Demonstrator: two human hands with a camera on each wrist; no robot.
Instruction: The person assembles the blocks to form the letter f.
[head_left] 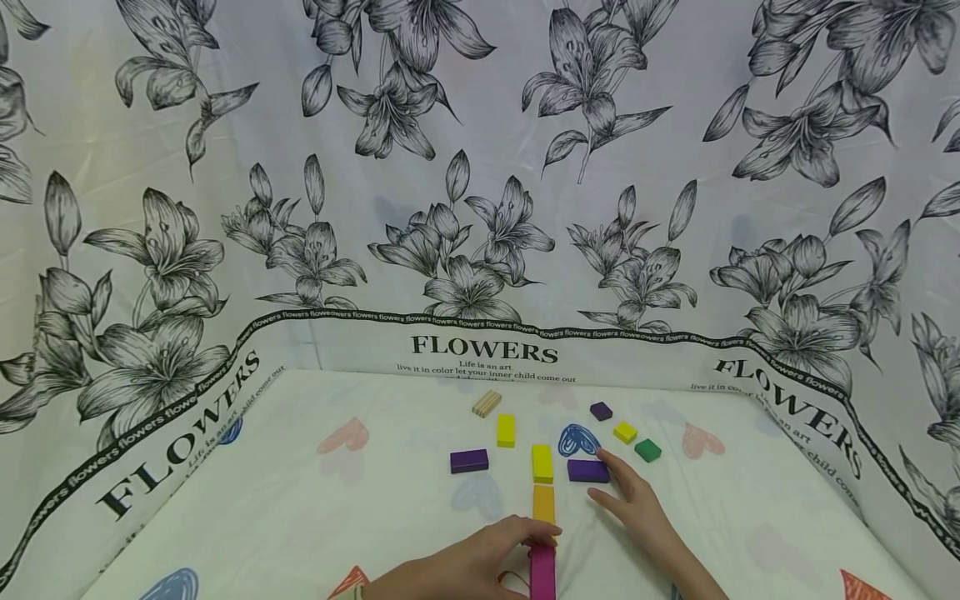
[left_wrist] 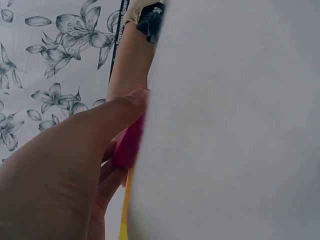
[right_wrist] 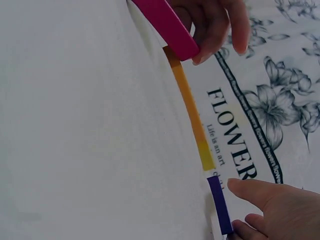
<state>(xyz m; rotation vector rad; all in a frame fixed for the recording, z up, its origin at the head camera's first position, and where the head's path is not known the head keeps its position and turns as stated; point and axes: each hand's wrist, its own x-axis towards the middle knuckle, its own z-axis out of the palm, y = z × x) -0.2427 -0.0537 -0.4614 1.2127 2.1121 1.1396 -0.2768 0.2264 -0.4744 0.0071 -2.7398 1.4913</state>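
Observation:
My left hand (head_left: 480, 557) holds a magenta block (head_left: 542, 571) between thumb and fingers, at the near end of a line of blocks. Just beyond it lie an orange block (head_left: 543, 503) and a yellow block (head_left: 542, 463). In the left wrist view, the magenta block (left_wrist: 131, 142) shows partly between the fingers, above a yellow-orange edge. My right hand (head_left: 637, 506) is spread beside a purple block (head_left: 588, 471), fingertips near its right end. In the right wrist view, the thumb stands apart from the purple block (right_wrist: 220, 205), and other fingertips are close to its lower end.
Left of the line lie another purple block (head_left: 468, 461), a yellow block (head_left: 506, 431) and a striped wooden piece (head_left: 487, 403). Farther right are a dark purple block (head_left: 601, 411), a small yellow block (head_left: 625, 432) and a green block (head_left: 648, 450). A flowered curtain (head_left: 495, 275) surrounds the cloth.

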